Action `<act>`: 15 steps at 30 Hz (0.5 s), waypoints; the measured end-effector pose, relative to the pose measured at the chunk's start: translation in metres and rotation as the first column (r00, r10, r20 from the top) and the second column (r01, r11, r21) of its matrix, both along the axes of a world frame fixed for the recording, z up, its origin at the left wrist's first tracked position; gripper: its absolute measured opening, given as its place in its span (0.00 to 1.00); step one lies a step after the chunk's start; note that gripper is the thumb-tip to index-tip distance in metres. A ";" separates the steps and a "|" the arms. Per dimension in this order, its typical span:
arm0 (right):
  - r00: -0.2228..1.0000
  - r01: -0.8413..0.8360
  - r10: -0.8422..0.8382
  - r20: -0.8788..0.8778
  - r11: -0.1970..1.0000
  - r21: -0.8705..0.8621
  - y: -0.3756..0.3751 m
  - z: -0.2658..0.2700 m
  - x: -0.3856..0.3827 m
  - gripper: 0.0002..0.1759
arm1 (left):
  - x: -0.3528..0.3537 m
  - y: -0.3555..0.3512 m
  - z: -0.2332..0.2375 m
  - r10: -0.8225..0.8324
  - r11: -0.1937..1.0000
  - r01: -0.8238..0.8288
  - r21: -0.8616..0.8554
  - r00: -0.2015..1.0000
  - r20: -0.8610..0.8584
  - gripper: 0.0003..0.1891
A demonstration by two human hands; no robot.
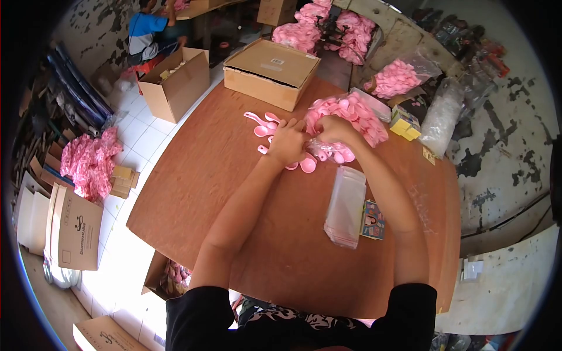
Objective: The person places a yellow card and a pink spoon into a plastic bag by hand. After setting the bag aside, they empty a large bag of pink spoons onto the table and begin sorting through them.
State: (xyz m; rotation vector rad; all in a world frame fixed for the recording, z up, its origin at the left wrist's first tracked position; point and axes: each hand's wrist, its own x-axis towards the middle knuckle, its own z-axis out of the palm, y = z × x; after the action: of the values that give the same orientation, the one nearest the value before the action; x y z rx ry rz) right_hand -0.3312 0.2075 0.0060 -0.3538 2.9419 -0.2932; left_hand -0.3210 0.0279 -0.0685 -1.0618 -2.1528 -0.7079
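My left hand is closed over a group of loose pink spoons, its fingers bent toward my right hand; whatever they grip is hidden. Just to the right, my right hand has curled fingers at a crinkled clear plastic bag that spans the gap between both hands. Pink spoons show in and around this plastic. Behind my right hand lies a large heap of pink spoons, partly wrapped in clear film. More pink measuring spoons rest beyond my left hand.
On the brown table lie a stack of flat clear bags and a printed card box. A closed cardboard box stands at the far edge, yellow boxes at right. A co-worker sits beyond an open carton.
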 end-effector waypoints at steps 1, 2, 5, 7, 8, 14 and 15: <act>0.998 0.053 -0.049 -0.033 0.991 0.121 -0.005 -0.001 0.001 0.17 | 0.001 -0.003 0.001 -0.004 1.000 0.004 -0.005 0.999 0.038 0.10; 0.993 0.108 -0.094 -0.072 0.965 0.238 -0.009 -0.002 0.002 0.18 | 0.001 -0.005 0.002 -0.005 1.000 0.005 -0.006 0.999 0.038 0.10; 0.990 0.136 -0.122 -0.069 0.954 0.267 -0.013 0.000 0.001 0.20 | 0.001 -0.009 0.003 0.007 1.000 -0.004 -0.029 0.997 0.080 0.11; 0.992 0.122 -0.111 -0.058 0.960 0.254 -0.012 0.001 0.002 0.21 | 0.002 -0.009 0.003 -0.008 1.000 0.008 -0.001 0.997 0.082 0.10; 0.994 0.109 -0.101 -0.047 0.964 0.241 -0.012 0.002 0.003 0.22 | 0.002 -0.010 0.004 -0.009 1.000 0.009 0.000 0.997 0.081 0.10; 0.978 0.100 -0.023 -0.207 0.924 0.370 -0.022 -0.008 0.011 0.24 | -0.001 -0.012 0.003 -0.012 0.999 0.012 0.045 1.000 -0.003 0.08; 0.978 0.101 -0.025 -0.206 0.924 0.369 -0.024 -0.010 0.012 0.24 | 0.000 -0.013 0.003 -0.010 0.998 0.010 0.060 1.000 -0.009 0.09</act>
State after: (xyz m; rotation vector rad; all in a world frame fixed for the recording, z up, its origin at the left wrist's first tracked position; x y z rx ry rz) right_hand -0.3195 0.1840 -0.0044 -0.2443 3.1121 0.3229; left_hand -0.3213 0.0153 -0.0652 -1.0429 -2.1068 -0.7667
